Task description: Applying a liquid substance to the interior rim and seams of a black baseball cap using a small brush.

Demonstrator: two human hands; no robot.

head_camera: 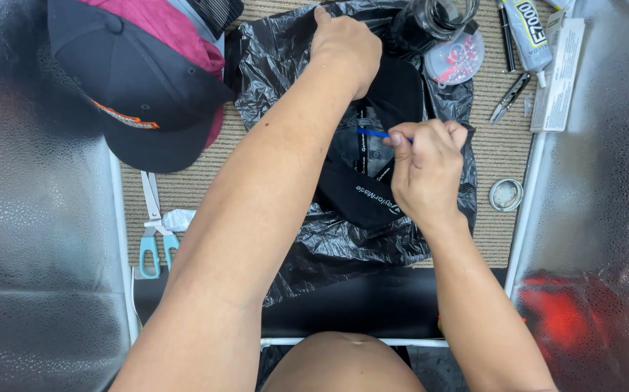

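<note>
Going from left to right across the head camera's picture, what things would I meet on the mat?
Scissors with light blue handles → dark cap with a maroon crown → left hand on the black plastic bag → right hand pinching a thin blue tool → small round tin → white box.

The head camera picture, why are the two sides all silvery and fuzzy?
In the head view, both side edges are blurred into a grey, speckled smear with a red blotch lower right; the middle stays sharp, and the black plastic bag shows shiny glare on its wrinkles.
</note>
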